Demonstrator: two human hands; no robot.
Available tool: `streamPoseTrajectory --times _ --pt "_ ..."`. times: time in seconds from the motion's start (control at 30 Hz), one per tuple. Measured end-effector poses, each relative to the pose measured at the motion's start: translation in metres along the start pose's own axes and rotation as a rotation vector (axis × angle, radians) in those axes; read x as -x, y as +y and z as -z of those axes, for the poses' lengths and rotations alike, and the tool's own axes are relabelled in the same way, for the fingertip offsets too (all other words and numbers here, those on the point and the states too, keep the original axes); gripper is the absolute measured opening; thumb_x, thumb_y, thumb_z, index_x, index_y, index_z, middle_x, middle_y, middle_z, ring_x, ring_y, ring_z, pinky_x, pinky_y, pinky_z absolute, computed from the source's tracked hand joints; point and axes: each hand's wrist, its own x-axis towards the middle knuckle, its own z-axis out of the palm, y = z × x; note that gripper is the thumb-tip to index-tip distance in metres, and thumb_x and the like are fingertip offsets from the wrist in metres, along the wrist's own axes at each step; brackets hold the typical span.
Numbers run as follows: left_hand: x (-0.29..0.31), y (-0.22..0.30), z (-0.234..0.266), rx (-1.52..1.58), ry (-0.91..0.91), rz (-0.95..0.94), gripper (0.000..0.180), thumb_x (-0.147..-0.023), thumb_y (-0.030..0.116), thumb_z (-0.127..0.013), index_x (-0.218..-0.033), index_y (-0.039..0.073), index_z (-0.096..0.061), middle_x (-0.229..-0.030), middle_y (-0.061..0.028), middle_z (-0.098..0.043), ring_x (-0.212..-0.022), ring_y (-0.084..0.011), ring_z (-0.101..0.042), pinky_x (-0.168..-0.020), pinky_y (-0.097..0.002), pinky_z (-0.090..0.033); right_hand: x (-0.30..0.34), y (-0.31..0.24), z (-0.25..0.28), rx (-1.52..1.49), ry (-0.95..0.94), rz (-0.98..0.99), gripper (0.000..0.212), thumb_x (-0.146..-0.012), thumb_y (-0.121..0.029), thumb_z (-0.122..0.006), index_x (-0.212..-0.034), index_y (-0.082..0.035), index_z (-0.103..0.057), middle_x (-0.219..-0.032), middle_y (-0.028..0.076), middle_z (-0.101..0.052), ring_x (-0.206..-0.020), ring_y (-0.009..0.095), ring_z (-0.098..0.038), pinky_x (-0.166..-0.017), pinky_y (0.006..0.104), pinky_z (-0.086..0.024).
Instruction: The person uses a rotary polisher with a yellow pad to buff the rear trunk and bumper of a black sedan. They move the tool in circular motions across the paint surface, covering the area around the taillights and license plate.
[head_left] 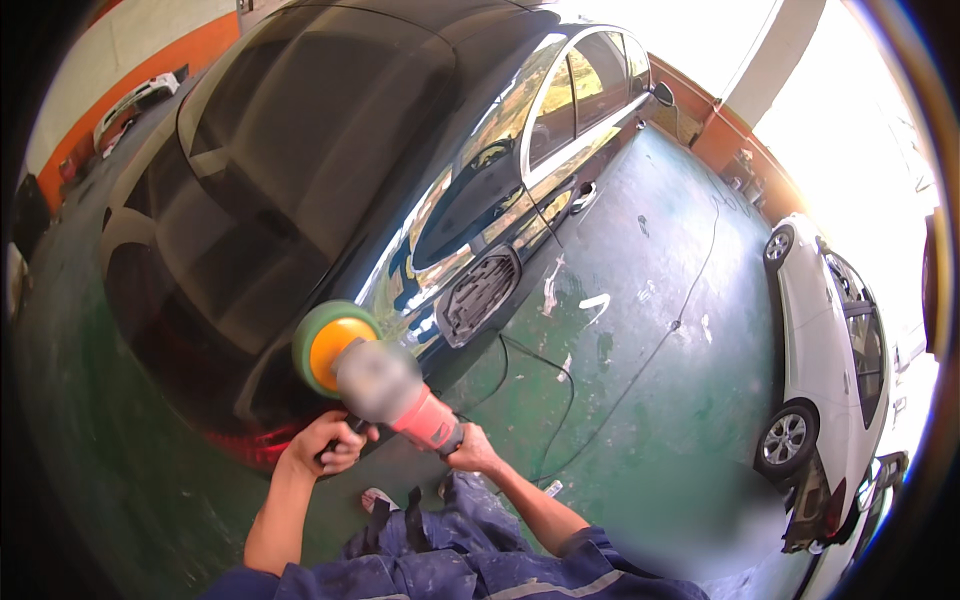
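Observation:
I hold a red and grey power polisher [395, 392] with a green and orange round pad [325, 345]. The pad presses against the rear quarter of a shiny black car [300, 170]. My left hand [325, 445] grips the polisher's side handle near the pad. My right hand [470, 450] is closed on the tool's red rear body. Both blue sleeves come up from the lower edge.
A black power cord [560, 400] trails over the green floor [640, 330] to the right. A white car [825, 370] is parked at the right. An orange and white wall [110, 70] runs behind the black car.

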Motion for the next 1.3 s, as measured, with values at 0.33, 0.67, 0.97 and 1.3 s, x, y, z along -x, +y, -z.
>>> streamPoseTrajectory --times 0.33,0.67,0.97,1.3 --pt "-0.228 0.163 -0.093 -0.017 -0.113 0.202 0.020 -0.092 0.008 -0.051 -0.106 -0.002 -0.061 -0.059 0.0059 -0.042 -0.039 -0.0025 -0.038 -0.034 -0.0183 -0.030 -0.126 0.011 0.168 -0.358 0.100 0.078 0.031 -0.062 -0.004 -0.079 -0.092 -0.004 -0.070 -0.081 -0.002 -0.067 -0.075 0.011 -0.061 -0.069 0.0309 -0.051" --pt "-0.377 0.254 -0.149 -0.011 -0.190 0.314 0.029 -0.095 0.011 -0.048 -0.114 -0.009 -0.058 -0.061 0.0068 -0.045 -0.043 -0.0008 -0.041 -0.036 -0.0174 -0.033 -0.204 0.028 0.272 -0.557 0.123 -0.021 0.027 -0.055 0.004 -0.075 -0.080 0.000 -0.066 -0.074 0.004 -0.065 -0.067 0.018 -0.061 -0.062 0.0333 -0.049" --pt "-0.275 0.194 -0.103 -0.093 -0.146 0.217 0.034 -0.094 0.014 -0.049 -0.119 -0.007 -0.058 -0.063 0.0058 -0.046 -0.038 -0.0026 -0.039 -0.034 -0.0190 -0.030 -0.146 0.001 0.192 -0.442 0.112 0.026 0.031 -0.060 -0.002 -0.079 -0.088 -0.003 -0.067 -0.079 0.000 -0.063 -0.072 0.012 -0.059 -0.066 0.0314 -0.050" --pt "-0.075 0.081 -0.027 -0.008 -0.059 0.051 0.029 -0.090 0.005 -0.049 -0.114 -0.008 -0.058 -0.063 0.0022 -0.046 -0.037 -0.0042 -0.038 -0.034 -0.0210 -0.032 -0.056 -0.023 0.060 -0.145 -0.032 -0.093 0.025 -0.067 -0.015 -0.078 -0.087 -0.002 -0.070 -0.073 0.004 -0.068 -0.070 0.013 -0.064 -0.067 0.0334 -0.053"
